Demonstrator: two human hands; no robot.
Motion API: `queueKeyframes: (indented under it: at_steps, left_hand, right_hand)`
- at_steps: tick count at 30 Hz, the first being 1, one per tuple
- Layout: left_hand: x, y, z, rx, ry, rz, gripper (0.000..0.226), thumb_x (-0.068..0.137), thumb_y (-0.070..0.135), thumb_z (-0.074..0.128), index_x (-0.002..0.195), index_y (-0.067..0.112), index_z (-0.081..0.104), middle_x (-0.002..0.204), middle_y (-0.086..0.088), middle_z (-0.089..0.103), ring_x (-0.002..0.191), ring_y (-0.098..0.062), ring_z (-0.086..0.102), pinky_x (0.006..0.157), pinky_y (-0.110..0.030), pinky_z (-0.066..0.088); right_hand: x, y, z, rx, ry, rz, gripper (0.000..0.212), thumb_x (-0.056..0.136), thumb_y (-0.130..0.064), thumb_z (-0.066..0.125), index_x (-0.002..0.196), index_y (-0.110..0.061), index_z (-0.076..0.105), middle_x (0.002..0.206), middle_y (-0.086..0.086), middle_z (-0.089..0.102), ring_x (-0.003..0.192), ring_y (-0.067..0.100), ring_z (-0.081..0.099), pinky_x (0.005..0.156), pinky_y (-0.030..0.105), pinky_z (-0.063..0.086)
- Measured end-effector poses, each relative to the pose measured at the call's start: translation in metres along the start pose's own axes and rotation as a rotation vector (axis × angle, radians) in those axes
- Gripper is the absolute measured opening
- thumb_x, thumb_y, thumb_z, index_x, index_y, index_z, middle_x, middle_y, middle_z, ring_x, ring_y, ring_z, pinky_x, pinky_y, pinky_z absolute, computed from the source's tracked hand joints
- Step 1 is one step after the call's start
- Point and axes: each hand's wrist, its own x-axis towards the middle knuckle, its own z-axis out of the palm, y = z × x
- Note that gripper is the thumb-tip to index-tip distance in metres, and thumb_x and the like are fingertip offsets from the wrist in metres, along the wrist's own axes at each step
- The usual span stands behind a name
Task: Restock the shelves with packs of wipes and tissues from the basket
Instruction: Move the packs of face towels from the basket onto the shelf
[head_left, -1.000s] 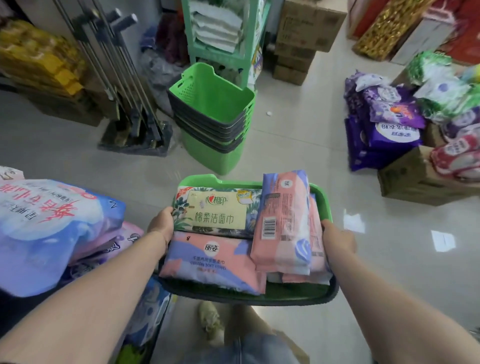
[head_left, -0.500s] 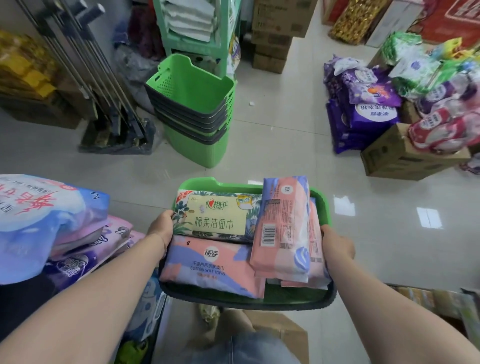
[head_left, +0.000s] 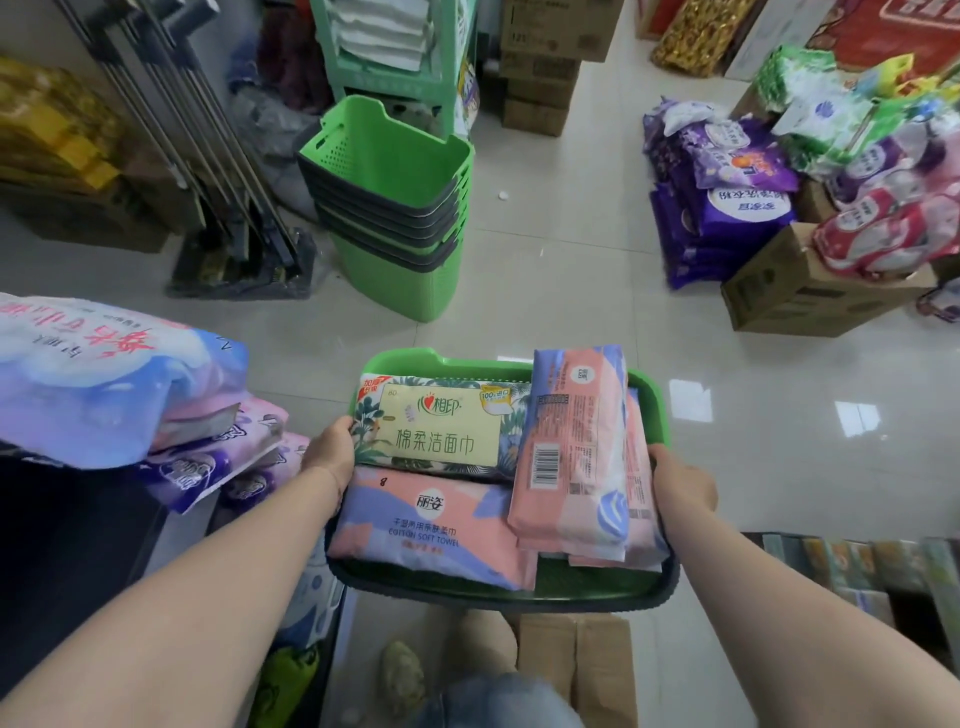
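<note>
The left hand (head_left: 330, 452) and right hand (head_left: 680, 483) have their fingers curled round the sides of the green plastic basket (head_left: 415, 359). Tilting it could slide the top pink wipes pack (head_left: 571, 447) out.

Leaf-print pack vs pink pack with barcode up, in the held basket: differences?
The leaf-print pack is green and cream, label up, lying crosswise at the far left. The barcode pack is pink and lilac, back up, lying lengthwise on the right atop other pink packs. Both are soft packs lying flat in the green basket.
</note>
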Motion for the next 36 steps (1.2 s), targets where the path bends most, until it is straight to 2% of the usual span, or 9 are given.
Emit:
queueKeyframes:
  at_steps: [5, 9, 11, 13, 17, 20, 29, 32, 36]
  left_hand:
    - [0.011, -0.031, -0.016, -0.047, -0.016, 0.031, 0.051, 0.062, 0.051, 0.045, 0.078, 0.009, 0.07, 0.115, -0.02, 0.065, 0.107, -0.035, 0.061, 0.097, -0.046, 0.047]
    - [-0.001, -0.029, -0.018, -0.014, -0.033, 0.039, 0.057, 0.085, 0.04, 0.045, 0.124, 0.001, 0.059, 0.13, -0.022, 0.056, 0.12, -0.036, 0.054, 0.096, -0.037, 0.045]
    - [0.002, -0.033, -0.013, 0.01, 0.015, 0.027, 0.068, 0.071, 0.053, 0.044, 0.113, 0.003, 0.066, 0.125, -0.021, 0.06, 0.114, -0.035, 0.057, 0.098, -0.041, 0.046]
    - [0.006, -0.039, -0.004, 0.052, 0.052, 0.034, 0.059, 0.078, 0.05, 0.042, 0.103, 0.005, 0.07, 0.119, -0.019, 0.062, 0.111, -0.034, 0.057, 0.097, -0.041, 0.045]
    - [0.032, -0.052, 0.026, 0.148, 0.066, 0.041, 0.047, 0.094, 0.039, 0.039, 0.106, 0.003, 0.068, 0.114, -0.019, 0.06, 0.112, -0.035, 0.054, 0.094, -0.037, 0.041]
    - [0.071, -0.072, 0.053, 0.161, 0.054, 0.039, 0.061, 0.08, 0.05, 0.039, 0.104, 0.002, 0.068, 0.117, -0.022, 0.062, 0.109, -0.036, 0.056, 0.095, -0.04, 0.045]
    - [0.181, -0.146, 0.137, 0.248, 0.087, 0.07, 0.048, 0.094, 0.038, 0.04, 0.108, 0.0, 0.066, 0.118, -0.024, 0.06, 0.101, -0.034, 0.054, 0.073, -0.031, 0.034]
    - [0.207, -0.173, 0.159, 0.243, 0.072, 0.026, 0.049, 0.092, 0.041, 0.041, 0.103, 0.001, 0.067, 0.114, -0.022, 0.063, 0.099, -0.034, 0.057, 0.077, -0.034, 0.039]
    - [0.226, -0.197, 0.181, 0.262, 0.013, -0.002, 0.048, 0.093, 0.041, 0.041, 0.107, 0.002, 0.067, 0.116, -0.021, 0.063, 0.106, -0.035, 0.057, 0.085, -0.036, 0.043]
  right_hand:
    - [-0.02, 0.031, 0.004, 0.057, 0.012, -0.007, 0.033, 0.082, -0.038, 0.06, 0.082, -0.005, 0.062, 0.07, 0.006, 0.061, 0.055, 0.019, 0.052, 0.046, 0.028, 0.035]
    - [-0.024, 0.042, 0.008, 0.055, 0.015, -0.017, 0.033, 0.086, -0.037, 0.059, 0.077, -0.006, 0.057, 0.066, 0.004, 0.055, 0.053, 0.017, 0.048, 0.045, 0.028, 0.031]
    - [-0.02, 0.047, 0.011, 0.057, 0.022, -0.006, 0.033, 0.084, -0.038, 0.06, 0.082, -0.004, 0.06, 0.066, 0.004, 0.055, 0.054, 0.017, 0.048, 0.045, 0.028, 0.031]
    - [-0.009, 0.051, 0.015, 0.063, 0.024, 0.004, 0.034, 0.083, -0.038, 0.062, 0.082, -0.004, 0.06, 0.067, 0.004, 0.056, 0.054, 0.018, 0.048, 0.046, 0.027, 0.033]
    - [0.027, 0.063, 0.031, 0.021, 0.015, -0.005, 0.036, 0.085, -0.039, 0.061, 0.073, -0.005, 0.056, 0.067, 0.005, 0.054, 0.054, 0.018, 0.046, 0.047, 0.028, 0.033]
    - [0.068, 0.073, 0.051, -0.029, 0.019, -0.014, 0.037, 0.085, -0.038, 0.059, 0.071, -0.005, 0.054, 0.071, 0.007, 0.054, 0.057, 0.02, 0.045, 0.055, 0.031, 0.036]
    - [0.195, 0.123, 0.134, -0.198, 0.01, -0.063, 0.035, 0.093, -0.037, 0.045, 0.099, -0.009, 0.064, 0.089, 0.012, 0.055, 0.085, 0.031, 0.049, 0.074, 0.033, 0.039]
    - [0.227, 0.154, 0.157, -0.186, -0.041, -0.026, 0.027, 0.092, -0.029, 0.045, 0.09, -0.007, 0.061, 0.106, 0.019, 0.061, 0.096, 0.036, 0.057, 0.086, 0.04, 0.046]
    - [0.265, 0.195, 0.178, -0.018, -0.169, 0.116, 0.038, 0.074, -0.038, 0.052, 0.091, -0.009, 0.068, 0.095, 0.013, 0.069, 0.089, 0.032, 0.066, 0.09, 0.048, 0.051]
